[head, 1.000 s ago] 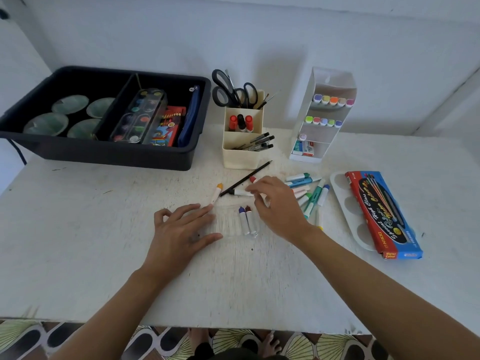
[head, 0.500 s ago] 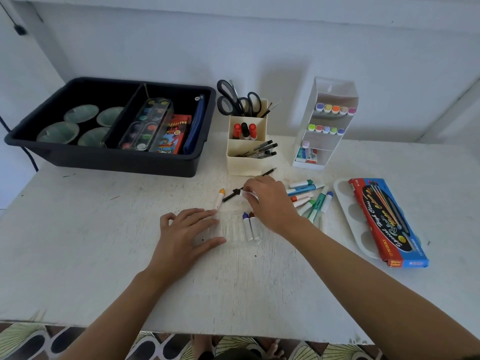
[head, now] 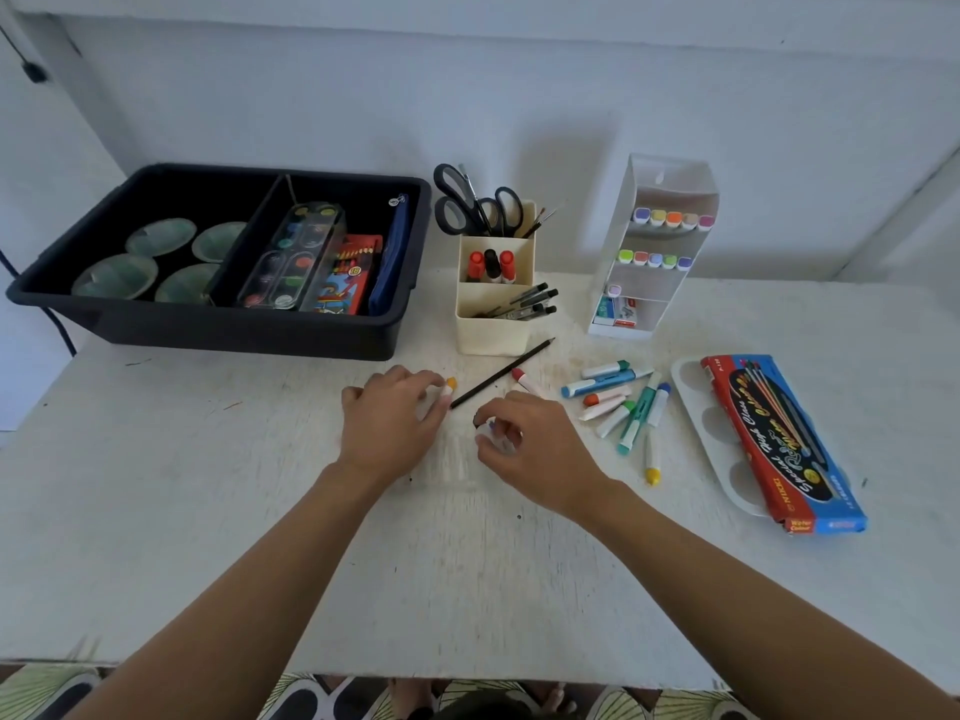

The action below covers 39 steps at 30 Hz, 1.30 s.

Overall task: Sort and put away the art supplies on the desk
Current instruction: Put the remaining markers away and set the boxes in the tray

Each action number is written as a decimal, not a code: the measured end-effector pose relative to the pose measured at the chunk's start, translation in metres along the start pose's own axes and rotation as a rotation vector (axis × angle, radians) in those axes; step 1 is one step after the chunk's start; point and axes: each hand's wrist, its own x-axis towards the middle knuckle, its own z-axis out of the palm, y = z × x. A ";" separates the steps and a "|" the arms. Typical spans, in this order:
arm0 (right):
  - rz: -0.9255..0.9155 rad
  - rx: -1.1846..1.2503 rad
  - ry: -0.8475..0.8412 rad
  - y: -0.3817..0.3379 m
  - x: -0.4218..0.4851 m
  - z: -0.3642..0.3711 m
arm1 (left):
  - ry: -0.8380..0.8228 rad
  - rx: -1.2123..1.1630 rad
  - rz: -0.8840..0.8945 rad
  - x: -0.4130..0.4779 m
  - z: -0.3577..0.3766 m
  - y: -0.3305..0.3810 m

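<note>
Fingers point(head: 415, 383) of the left hand point(head: 387, 428) curl round an orange-capped marker point(head: 451, 383), frame centre. Right hand point(head: 540, 452) pinches markers point(head: 492, 427), apparently grouping like items.

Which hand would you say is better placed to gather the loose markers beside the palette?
Right. The right hand lies nearer the loose markers, though it pinches a marker; the left hand is farther off, holding the orange-capped marker.

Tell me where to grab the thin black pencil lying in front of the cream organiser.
Pinch the thin black pencil from above on its far half, towards the cream organiser. It lies flat and diagonal; that end is free, while its near tip sits by the left hand holding an orange-capped marker.
</note>
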 end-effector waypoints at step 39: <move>-0.144 0.004 0.018 0.028 -0.024 -0.017 | 0.128 -0.310 0.128 -0.071 0.008 0.032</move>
